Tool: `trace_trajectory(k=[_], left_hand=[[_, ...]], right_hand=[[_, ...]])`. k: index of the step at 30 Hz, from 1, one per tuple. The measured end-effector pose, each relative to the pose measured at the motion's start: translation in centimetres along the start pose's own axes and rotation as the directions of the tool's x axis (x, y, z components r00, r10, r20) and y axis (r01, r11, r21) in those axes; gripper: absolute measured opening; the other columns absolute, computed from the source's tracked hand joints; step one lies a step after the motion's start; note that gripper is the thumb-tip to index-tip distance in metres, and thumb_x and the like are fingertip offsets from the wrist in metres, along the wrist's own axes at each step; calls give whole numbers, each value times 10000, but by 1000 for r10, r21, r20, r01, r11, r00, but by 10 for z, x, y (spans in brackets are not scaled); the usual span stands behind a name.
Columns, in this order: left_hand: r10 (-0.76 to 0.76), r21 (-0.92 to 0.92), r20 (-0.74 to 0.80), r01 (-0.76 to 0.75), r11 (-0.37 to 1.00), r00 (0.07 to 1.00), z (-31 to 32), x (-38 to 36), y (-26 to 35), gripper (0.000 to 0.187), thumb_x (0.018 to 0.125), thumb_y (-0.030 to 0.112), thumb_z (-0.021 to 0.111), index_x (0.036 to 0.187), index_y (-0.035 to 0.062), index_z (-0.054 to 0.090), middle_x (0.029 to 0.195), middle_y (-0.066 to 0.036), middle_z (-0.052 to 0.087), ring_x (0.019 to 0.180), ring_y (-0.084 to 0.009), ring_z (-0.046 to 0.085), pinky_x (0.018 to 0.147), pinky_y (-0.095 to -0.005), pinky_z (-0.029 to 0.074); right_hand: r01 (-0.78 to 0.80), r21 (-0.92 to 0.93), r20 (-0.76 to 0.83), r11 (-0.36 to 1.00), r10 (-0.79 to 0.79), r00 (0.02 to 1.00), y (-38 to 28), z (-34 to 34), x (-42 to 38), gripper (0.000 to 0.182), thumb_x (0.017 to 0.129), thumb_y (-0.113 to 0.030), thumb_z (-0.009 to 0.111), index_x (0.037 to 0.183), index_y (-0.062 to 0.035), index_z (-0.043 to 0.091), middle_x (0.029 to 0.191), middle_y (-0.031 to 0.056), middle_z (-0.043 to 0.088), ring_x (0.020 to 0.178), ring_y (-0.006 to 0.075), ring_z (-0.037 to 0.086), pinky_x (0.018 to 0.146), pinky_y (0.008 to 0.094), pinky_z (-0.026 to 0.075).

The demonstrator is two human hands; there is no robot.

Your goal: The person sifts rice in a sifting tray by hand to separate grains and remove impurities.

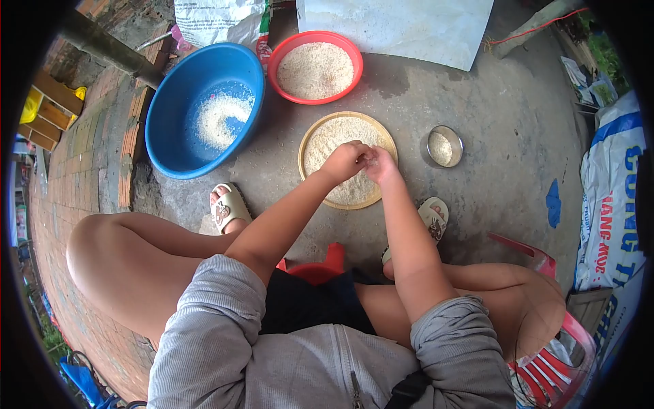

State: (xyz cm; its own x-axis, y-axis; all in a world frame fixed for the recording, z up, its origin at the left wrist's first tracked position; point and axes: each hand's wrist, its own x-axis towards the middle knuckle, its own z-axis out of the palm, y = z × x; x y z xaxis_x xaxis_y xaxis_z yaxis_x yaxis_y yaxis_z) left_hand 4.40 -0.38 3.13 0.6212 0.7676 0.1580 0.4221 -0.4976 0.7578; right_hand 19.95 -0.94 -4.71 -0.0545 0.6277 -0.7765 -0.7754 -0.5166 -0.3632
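My two hands meet above a round woven tray (306,178) spread with pale rice grains (331,140). My left hand (345,161) has its fingers bent inward in a pinch, with the back of the hand facing up. Against its fingertips, my right hand (383,165) is turned partly palm up with its fingers curled. Whatever is between the fingers is too small or hidden to make out. A metal cup (458,143) holding some grains stands right of the tray.
A large blue basin (167,129) with scattered white grains tilts at the left. Behind the tray sits a red basin (357,66) of grains. A pale board (402,31) lies at the back, printed sacks (613,198) at the right, and a red plastic chair (579,341) lower right.
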Motion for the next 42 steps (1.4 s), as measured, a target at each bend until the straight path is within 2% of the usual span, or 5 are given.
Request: trace_trajectory(k=[13,18,20,26,42], left_hand=[[-418,-106,-167,406,908,893,-30,8,-25,178,820,178,614,958,71,648,953,-135,640,904,-309,617,812,-395,491],[-492,3,-388,535,845,779,-34,-14,-63,208,821,178,578,982,59,636,1008,-150,623,915,-314,611,813,-408,491],[-498,69,-486,600,797,718,-34,-31,-72,197,828,181,580,972,57,628,997,-154,621,902,-318,611,802,-409,492],[-619,75,-530,759,647,580,-15,-65,-81,247,858,243,555,997,41,578,1018,-172,595,955,-348,574,820,-437,475],[-769,-508,-500,584,632,398,-34,-65,-84,220,912,236,541,971,26,513,910,-160,612,844,-275,588,772,-380,454]], right_hand=[[466,-170,-381,869,-493,782,-129,-1,-34,316,928,-296,417,686,-94,447,548,4,420,399,126,372,343,257,264],[147,-976,-29,159,-771,636,-154,-22,-45,451,944,-405,408,1034,-34,647,1071,210,632,958,292,600,841,424,448],[-181,-983,-34,-3,-978,204,-132,-29,-44,375,922,-367,460,1101,-79,621,1212,190,550,1093,346,509,938,459,380],[9,-944,314,-329,-890,331,-32,-3,-69,256,876,-278,520,1041,-84,548,1062,159,540,1050,332,494,882,449,400],[549,-809,56,208,-903,426,4,0,-19,137,934,-142,525,961,-8,515,783,94,623,691,158,588,670,302,463]])
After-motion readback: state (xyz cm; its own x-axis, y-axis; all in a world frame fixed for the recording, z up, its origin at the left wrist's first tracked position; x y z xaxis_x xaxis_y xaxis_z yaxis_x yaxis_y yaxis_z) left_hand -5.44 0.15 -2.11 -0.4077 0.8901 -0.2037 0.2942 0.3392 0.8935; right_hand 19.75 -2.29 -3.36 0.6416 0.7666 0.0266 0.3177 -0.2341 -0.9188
